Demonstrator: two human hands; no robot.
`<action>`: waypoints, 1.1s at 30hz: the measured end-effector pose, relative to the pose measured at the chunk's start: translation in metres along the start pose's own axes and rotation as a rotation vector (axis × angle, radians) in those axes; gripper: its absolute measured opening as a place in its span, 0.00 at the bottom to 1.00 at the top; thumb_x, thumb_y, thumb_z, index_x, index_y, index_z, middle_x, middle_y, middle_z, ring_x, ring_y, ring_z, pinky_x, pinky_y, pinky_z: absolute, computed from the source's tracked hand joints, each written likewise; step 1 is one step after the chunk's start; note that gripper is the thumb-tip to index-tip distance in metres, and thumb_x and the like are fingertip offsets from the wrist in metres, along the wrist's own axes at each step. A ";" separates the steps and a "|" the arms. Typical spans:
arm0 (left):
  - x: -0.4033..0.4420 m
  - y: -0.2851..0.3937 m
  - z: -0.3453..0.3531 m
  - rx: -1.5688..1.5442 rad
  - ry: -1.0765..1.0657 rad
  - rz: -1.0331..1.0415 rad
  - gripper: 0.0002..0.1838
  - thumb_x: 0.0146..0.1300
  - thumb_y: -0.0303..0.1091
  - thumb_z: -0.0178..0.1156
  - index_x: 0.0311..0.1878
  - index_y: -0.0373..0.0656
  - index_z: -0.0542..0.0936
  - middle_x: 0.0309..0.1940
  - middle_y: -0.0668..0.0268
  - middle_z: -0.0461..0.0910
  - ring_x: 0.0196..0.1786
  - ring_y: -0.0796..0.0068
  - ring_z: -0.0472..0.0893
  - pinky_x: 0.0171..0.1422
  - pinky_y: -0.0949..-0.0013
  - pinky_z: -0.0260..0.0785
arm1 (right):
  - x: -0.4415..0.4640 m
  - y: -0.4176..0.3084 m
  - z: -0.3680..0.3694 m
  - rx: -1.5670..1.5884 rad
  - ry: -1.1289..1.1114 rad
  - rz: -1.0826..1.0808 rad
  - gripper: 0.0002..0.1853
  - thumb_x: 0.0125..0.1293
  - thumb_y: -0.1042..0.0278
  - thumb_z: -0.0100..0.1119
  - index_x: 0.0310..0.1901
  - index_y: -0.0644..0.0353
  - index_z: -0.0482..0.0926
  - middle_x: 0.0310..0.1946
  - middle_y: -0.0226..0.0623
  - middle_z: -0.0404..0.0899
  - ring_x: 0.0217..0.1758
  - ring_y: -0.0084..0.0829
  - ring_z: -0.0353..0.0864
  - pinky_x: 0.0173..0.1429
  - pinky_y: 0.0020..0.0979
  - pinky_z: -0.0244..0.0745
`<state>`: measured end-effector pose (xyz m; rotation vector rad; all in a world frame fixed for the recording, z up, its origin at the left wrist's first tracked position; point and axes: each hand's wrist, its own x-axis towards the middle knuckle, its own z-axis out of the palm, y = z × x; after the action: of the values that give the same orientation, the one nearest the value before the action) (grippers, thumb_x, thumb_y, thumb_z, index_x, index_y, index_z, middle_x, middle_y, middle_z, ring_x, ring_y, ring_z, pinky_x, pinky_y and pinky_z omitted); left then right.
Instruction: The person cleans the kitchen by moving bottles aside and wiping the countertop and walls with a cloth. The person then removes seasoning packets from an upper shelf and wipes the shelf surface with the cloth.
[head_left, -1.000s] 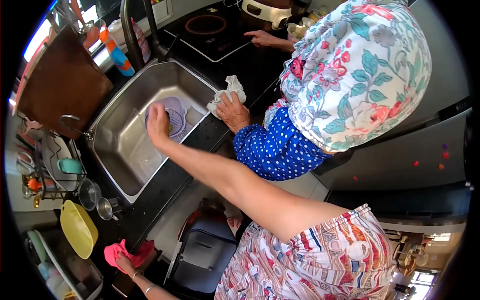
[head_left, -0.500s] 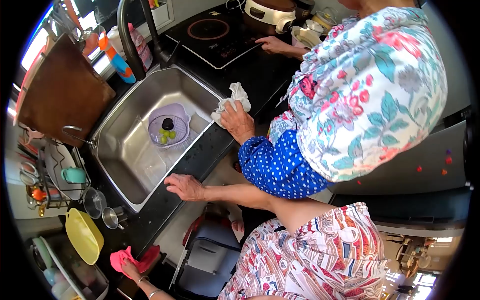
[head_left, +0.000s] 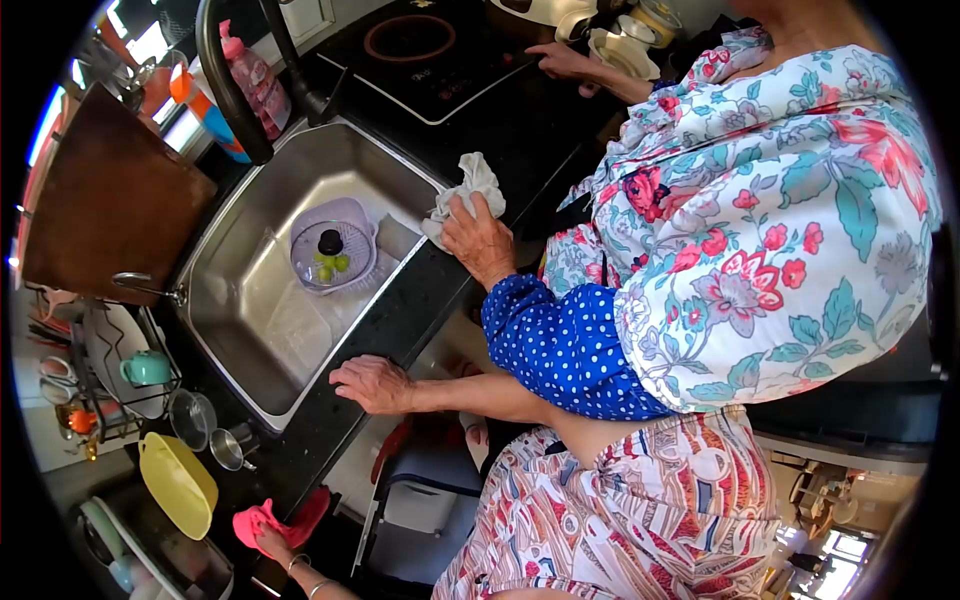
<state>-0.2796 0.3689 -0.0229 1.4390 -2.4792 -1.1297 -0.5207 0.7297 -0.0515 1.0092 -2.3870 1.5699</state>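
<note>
In the head view, my left hand (head_left: 270,540) is closed on a bright pink cloth (head_left: 252,522) at the counter's lower left end. My right hand (head_left: 375,385) rests on the black counter's front edge, below the sink. It holds nothing, its fingers are spread and slightly bent. The steel sink (head_left: 225,290) holds a lilac basket (head_left: 365,275) with a clear lid and black knob, green round fruit showing through. Beyond my right hand, a co-worker's hand (head_left: 480,240) presses a whitish cloth (head_left: 470,190) on the counter by the sink's corner.
The co-worker in a floral top (head_left: 740,230) stands close on my right, other hand by the black cooktop (head_left: 430,60). Left stand a wooden board (head_left: 110,200), a yellow basin (head_left: 178,485) and a metal cup (head_left: 232,448). A grey stool (head_left: 420,505) is below the counter.
The view has shifted slightly. The co-worker's upper body and the hand by the cooktop have moved a little to the right. My hands stay in nearly the same places.
</note>
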 end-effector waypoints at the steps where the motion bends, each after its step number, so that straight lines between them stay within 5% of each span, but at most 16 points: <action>1: -0.001 0.004 0.001 0.052 0.017 -0.039 0.25 0.63 0.37 0.48 0.56 0.24 0.68 0.53 0.51 0.73 0.54 0.59 0.73 0.59 0.66 0.63 | 0.000 0.000 0.000 -0.004 -0.004 -0.003 0.09 0.60 0.66 0.55 0.40 0.58 0.72 0.31 0.37 0.74 0.35 0.40 0.75 0.42 0.38 0.70; 4: 0.023 -0.039 0.003 -0.089 0.024 0.017 0.23 0.66 0.34 0.43 0.59 0.27 0.67 0.53 0.56 0.74 0.57 0.64 0.72 0.62 0.69 0.61 | 0.000 0.000 -0.002 0.017 0.001 0.017 0.09 0.60 0.66 0.55 0.40 0.58 0.72 0.31 0.37 0.74 0.35 0.40 0.75 0.42 0.37 0.70; 11: 0.008 -0.016 0.002 -0.016 0.012 -0.006 0.23 0.65 0.34 0.44 0.59 0.28 0.68 0.53 0.56 0.74 0.56 0.64 0.73 0.62 0.69 0.61 | 0.002 -0.002 0.000 -0.014 -0.002 0.024 0.09 0.60 0.66 0.55 0.40 0.58 0.72 0.31 0.36 0.74 0.36 0.39 0.76 0.42 0.38 0.70; 13: 0.002 -0.007 0.003 -0.084 -0.001 0.012 0.24 0.64 0.38 0.50 0.54 0.25 0.70 0.49 0.56 0.75 0.51 0.64 0.75 0.55 0.69 0.65 | 0.002 -0.002 0.000 -0.028 0.005 0.033 0.09 0.60 0.66 0.55 0.40 0.58 0.72 0.31 0.36 0.74 0.36 0.39 0.76 0.43 0.38 0.70; 17: 0.005 -0.012 0.002 -0.057 0.050 -0.033 0.23 0.63 0.35 0.46 0.55 0.26 0.70 0.50 0.56 0.75 0.54 0.64 0.74 0.58 0.69 0.64 | 0.006 -0.008 0.004 -0.003 0.039 0.129 0.09 0.59 0.66 0.56 0.39 0.58 0.73 0.33 0.38 0.76 0.38 0.40 0.77 0.44 0.37 0.71; 26: 0.035 -0.060 0.004 -0.011 0.118 -0.040 0.22 0.64 0.38 0.49 0.50 0.25 0.73 0.40 0.61 0.77 0.43 0.66 0.76 0.48 0.67 0.68 | 0.007 -0.011 0.005 -0.059 0.031 0.123 0.09 0.59 0.65 0.56 0.39 0.58 0.74 0.34 0.37 0.77 0.39 0.39 0.77 0.45 0.37 0.71; 33: 0.023 -0.044 0.006 -0.044 0.125 0.021 0.23 0.65 0.38 0.50 0.52 0.25 0.71 0.43 0.59 0.77 0.44 0.67 0.76 0.49 0.68 0.67 | 0.005 -0.007 0.007 -0.065 0.033 0.118 0.09 0.59 0.65 0.56 0.39 0.58 0.74 0.34 0.37 0.77 0.39 0.39 0.77 0.45 0.37 0.71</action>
<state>-0.2634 0.3414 -0.0612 1.4220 -2.3646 -1.0496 -0.5188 0.7193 -0.0474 0.8379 -2.4994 1.5210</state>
